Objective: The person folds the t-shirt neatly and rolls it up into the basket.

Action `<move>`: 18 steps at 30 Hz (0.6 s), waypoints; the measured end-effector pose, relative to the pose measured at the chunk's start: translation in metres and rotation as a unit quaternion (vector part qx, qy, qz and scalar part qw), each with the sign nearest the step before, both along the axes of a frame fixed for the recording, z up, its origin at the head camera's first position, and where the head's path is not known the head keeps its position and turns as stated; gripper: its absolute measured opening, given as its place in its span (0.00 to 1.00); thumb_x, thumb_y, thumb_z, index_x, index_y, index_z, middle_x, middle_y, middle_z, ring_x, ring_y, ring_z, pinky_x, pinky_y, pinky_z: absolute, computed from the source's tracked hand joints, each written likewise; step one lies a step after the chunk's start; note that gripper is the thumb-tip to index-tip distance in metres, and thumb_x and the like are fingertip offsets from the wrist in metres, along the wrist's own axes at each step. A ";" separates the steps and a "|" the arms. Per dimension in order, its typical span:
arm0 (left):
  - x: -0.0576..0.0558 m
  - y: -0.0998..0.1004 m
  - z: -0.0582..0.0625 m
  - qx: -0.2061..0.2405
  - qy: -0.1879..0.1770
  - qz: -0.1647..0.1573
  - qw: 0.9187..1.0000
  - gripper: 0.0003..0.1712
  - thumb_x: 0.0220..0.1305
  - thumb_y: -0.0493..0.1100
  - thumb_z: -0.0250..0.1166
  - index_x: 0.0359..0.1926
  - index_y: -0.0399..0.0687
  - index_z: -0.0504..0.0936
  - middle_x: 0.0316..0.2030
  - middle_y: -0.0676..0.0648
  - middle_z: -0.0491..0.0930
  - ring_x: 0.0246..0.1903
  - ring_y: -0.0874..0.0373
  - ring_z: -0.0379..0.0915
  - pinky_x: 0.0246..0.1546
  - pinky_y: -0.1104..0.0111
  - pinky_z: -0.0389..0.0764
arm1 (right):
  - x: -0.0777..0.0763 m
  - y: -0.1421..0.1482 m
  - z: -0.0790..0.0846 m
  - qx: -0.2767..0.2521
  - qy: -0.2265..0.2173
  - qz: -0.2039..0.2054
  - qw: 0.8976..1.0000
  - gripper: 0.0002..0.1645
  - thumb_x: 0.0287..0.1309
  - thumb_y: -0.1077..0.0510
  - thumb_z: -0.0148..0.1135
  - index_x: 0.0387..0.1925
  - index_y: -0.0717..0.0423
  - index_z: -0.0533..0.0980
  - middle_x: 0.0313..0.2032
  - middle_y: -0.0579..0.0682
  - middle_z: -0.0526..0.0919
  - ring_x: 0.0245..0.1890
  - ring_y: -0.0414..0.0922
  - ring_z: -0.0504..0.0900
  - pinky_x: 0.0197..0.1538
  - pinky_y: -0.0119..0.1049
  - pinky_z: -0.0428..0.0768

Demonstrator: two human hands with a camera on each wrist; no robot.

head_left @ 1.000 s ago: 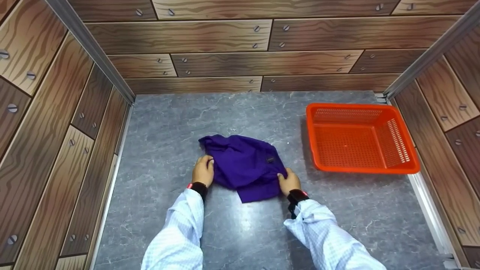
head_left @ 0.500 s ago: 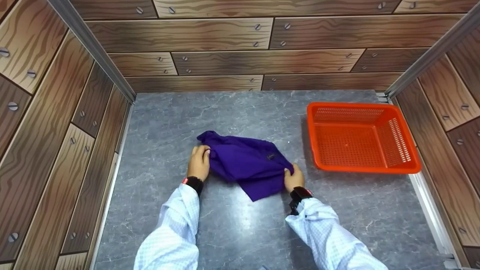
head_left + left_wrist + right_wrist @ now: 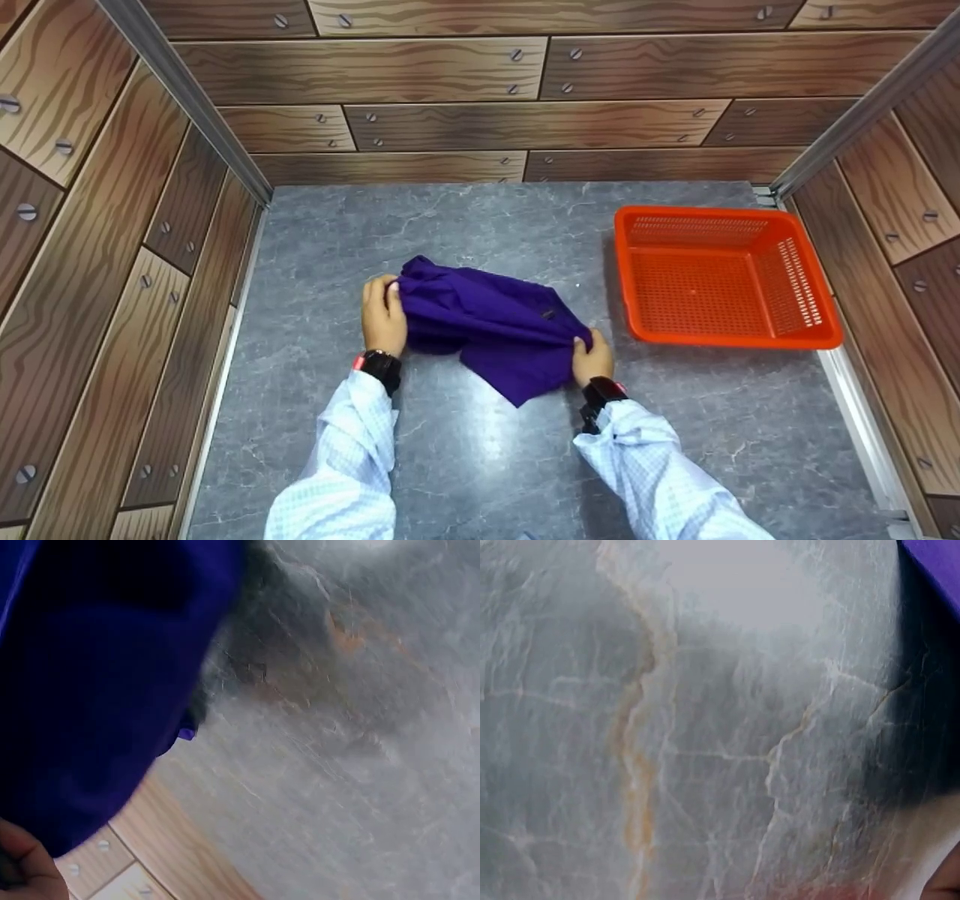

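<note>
A crumpled purple garment (image 3: 495,315) with a small dark label lies on the grey marbled surface in the head view; its folds hide what kind it is. At its left end my left hand (image 3: 384,315) pinches the edge between thumb and fingers. My right hand (image 3: 592,356) grips the right corner, thumb on top. Between the hands the cloth is stretched, with one corner pointing toward me. In the left wrist view the raised cloth (image 3: 97,690) fills the left side, above part of my hand (image 3: 30,866). Only a purple sliver (image 3: 941,566) shows in the right wrist view.
An orange-red plastic basket (image 3: 628,300) with perforated sides stands to the right of the garment, nothing inside it. Wood-patterned panels (image 3: 442,71) wall in the back, left and right of the grey surface (image 3: 315,240).
My left hand has moved left and away from me, drawing and lifting the garment's left edge. My right hand has shifted slightly right with its corner. The cloth is now stretched wider.
</note>
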State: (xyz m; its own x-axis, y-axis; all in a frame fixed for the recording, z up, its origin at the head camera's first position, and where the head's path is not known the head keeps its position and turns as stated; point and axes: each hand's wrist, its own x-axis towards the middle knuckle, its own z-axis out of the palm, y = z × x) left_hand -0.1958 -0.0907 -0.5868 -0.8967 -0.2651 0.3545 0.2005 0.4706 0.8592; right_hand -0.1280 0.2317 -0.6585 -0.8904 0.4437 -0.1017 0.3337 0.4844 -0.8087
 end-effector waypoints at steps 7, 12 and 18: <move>0.031 0.001 -0.022 0.072 -0.011 0.101 0.992 0.11 0.67 0.37 0.49 0.44 0.34 0.73 0.42 0.37 0.73 0.48 0.45 0.69 0.54 0.58 0.66 | 0.002 -0.002 -0.001 0.008 -0.004 -0.001 1.000 0.15 0.59 0.62 0.54 0.47 0.66 0.72 0.44 0.66 0.78 0.48 0.60 0.76 0.53 0.50 0.70; 0.063 0.000 -0.052 0.109 -0.046 0.158 0.980 0.09 0.66 0.34 0.50 0.44 0.33 0.71 0.44 0.34 0.74 0.50 0.41 0.68 0.55 0.56 0.65 | 0.004 -0.002 -0.003 0.000 -0.005 -0.001 1.000 0.15 0.59 0.62 0.54 0.47 0.66 0.72 0.44 0.67 0.78 0.48 0.60 0.76 0.53 0.50 0.70; 0.101 -0.013 -0.089 0.010 -0.138 0.147 0.979 0.08 0.63 0.35 0.54 0.42 0.37 0.74 0.40 0.37 0.76 0.44 0.44 0.72 0.48 0.56 0.69 | 0.008 0.005 -0.008 0.009 -0.016 0.019 1.000 0.12 0.57 0.61 0.55 0.42 0.64 0.74 0.39 0.65 0.80 0.42 0.58 0.78 0.48 0.48 0.72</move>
